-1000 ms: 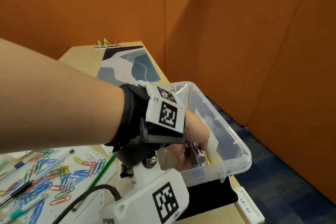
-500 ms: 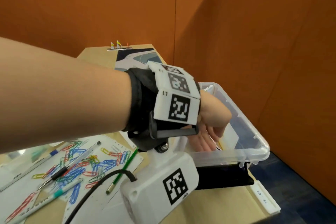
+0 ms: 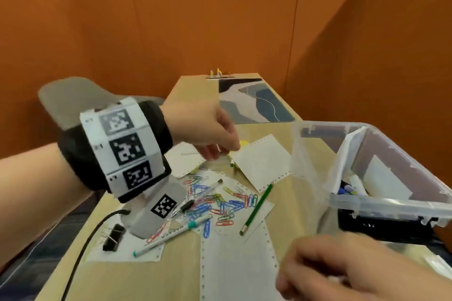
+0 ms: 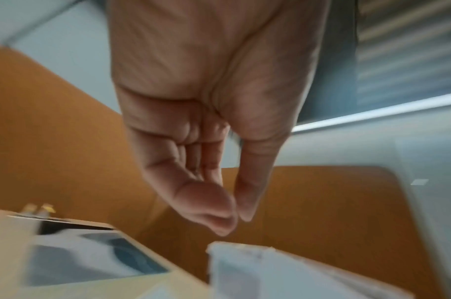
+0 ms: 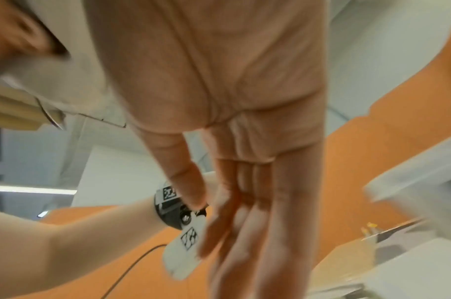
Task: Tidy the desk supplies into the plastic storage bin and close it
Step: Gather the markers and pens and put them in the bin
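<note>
Coloured paper clips [image 3: 220, 205] and pencil [image 3: 256, 208] litter the desk [image 3: 151, 276]; left hand [image 3: 208, 129], previously inside the bin [image 3: 367, 200], now hangs empty, fingers relaxed, as does right hand [image 3: 342, 273].

— What's on the left forearm, mid-left of the head view?

— A broad black fabric wrist strap [image 3: 73, 154] wrapped by a white band of three square black-and-white marker tags [image 3: 122, 151]. Below it hangs a white boxy camera housing [image 3: 156, 210] bearing another tag, with a black cable [image 3: 83, 249] trailing off.

— Sleeves?

— Both forearms are bare.
</note>
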The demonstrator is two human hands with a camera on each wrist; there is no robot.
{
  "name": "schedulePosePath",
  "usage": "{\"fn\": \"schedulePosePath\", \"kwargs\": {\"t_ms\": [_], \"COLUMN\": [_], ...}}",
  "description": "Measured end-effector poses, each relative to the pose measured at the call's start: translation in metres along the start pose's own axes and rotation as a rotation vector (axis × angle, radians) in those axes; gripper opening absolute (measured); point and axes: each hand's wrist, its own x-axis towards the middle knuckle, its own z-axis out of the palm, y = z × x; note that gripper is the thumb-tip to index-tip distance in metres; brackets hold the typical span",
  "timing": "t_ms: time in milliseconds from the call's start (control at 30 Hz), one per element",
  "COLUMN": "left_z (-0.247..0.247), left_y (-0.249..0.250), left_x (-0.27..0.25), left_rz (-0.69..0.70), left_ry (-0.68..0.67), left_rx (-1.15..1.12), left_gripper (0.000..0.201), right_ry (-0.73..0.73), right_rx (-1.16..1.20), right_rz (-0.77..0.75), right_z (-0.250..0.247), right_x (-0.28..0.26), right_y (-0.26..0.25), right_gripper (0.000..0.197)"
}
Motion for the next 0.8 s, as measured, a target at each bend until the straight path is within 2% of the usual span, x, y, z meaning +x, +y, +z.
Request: {"fn": "schedulePosePath", "kwargs": {"t_ms": [100, 200, 300, 400, 500, 567, 633, 700, 733, 800], "left_z": [0.012, 0.025, 0.047, 0.065, 0.07, 0.069, 0.065, 0.061, 0.058, 0.052], "left_y": [-0.059, -0.096, -0.11, -0.114, -0.118, -0.121, -0.124, -0.126, -0.127, -0.128], "left_x": [0.002, -0.002, -0.009, -0.011, -0.01, -0.01, -0.009, -0.005, -0.002, 0.006], "left_rz": [-0.2, -0.334, -0.353, -0.318, -0.283, -0.269, -0.268, -0.296, -0.315, -0.332], "left_ry": [-0.009, -0.11, -0.258, -0.309, -0.289, -0.267, -0.209, -0.122, -0.072, 0.038], "left_rx": [0.161, 0.225, 0.331, 0.44, 0.403, 0.376, 0.336, 0.135, 0.018, -0.069], "left_gripper": [0.01, 0.011, 0.03, 0.038, 0.03, 0.024, 0.019, 0.013, 0.013, 0.015], "right_ry": [0.041, 0.069, 0.104, 0.138, 0.171, 0.209, 0.225, 0.227, 0.233, 0.284], "right_rx": [-0.152, -0.37, -0.55, -0.625, -0.554, -0.357, -0.24, -0.159, -0.121, -0.065], "right_rz": [-0.073, 0.012, 0.17, 0.224, 0.295, 0.326, 0.348, 0.354, 0.348, 0.319], "right_z": [0.012, 0.025, 0.027, 0.03, 0.031, 0.03, 0.028, 0.023, 0.02, 0.014], "right_x": [0.047, 0.11, 0.149, 0.165, 0.174, 0.175, 0.175, 0.18, 0.183, 0.188], "right_y": [-0.026, -0.038, -0.023, -0.002, 0.012, 0.013, 0.011, 0.01, 0.007, -0.003], "right_gripper": [0.03, 0.018, 0.028, 0.016, 0.026, 0.015, 0.018, 0.032, 0.033, 0.03]}}
